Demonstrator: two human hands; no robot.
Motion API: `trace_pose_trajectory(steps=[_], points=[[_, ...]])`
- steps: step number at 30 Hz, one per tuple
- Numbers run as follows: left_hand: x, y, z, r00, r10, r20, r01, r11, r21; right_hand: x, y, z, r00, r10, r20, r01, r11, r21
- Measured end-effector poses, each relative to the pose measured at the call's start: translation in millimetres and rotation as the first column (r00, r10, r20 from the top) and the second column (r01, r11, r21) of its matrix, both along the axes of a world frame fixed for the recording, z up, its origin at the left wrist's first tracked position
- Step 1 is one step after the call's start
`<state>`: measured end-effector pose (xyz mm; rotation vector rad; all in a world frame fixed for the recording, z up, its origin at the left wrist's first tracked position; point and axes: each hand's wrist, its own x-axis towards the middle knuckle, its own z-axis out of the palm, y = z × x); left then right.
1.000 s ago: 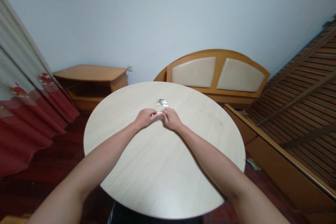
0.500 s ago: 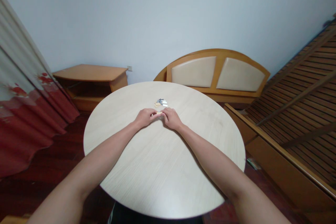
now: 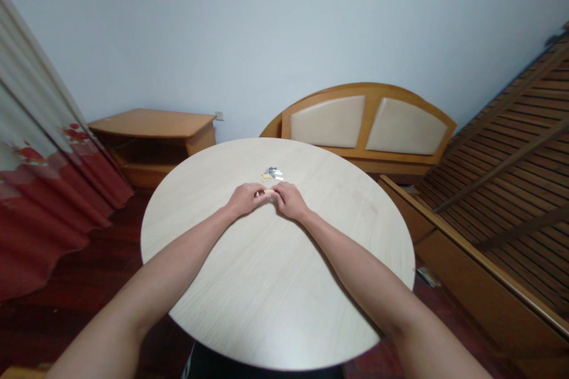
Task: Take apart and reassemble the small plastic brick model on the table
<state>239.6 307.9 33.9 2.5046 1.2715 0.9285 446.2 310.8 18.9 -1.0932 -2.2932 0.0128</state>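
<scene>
The worktop (image 3: 275, 296) is showing pale wood grain under a soft sheen.
It is looking smooth and satiny; the floor (image 3: 93, 272) is showing dark reddish wood, the low cabinet (image 3: 153, 122) smooth orange-brown wood, the headboard panels (image 3: 326, 122) smooth cream leather or vinyl; the curtain (image 3: 53, 183) is hanging as soft cloth; the small pile (image 3: 272, 173) is showing pieces too tiny for telling their material.
</scene>
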Motion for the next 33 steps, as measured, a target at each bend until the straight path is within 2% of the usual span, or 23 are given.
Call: trace_pose_trajectory(steps=[21,25,28,30,33], points=[[1,-3,1.9,0.996,-0.018,0.086,0.017,1.0,0.005,-1,-7,8,0.991,-0.007,-0.133,0.008,1.0,0.003],[-1,-3,6.2,0.994,-0.057,0.096,0.056,0.998,0.015,2,-7,10,0.99,0.053,-0.13,-0.053,0.999,0.005],[-5,-5,11.7,0.989,-0.129,0.073,0.13,0.991,-0.01,7,-5,11,0.982,0.115,-0.147,-0.117,0.993,-0.007],[-8,-7,13.6,0.979,-0.192,0.066,0.194,0.98,-0.031,12,0,9,0.974,0.067,-0.216,-0.07,0.998,-0.003],[-11,-7,12.3,0.97,-0.242,0.032,0.244,0.968,-0.066,20,11,5,0.922,-0.124,-0.366,0.124,0.992,-0.024]])
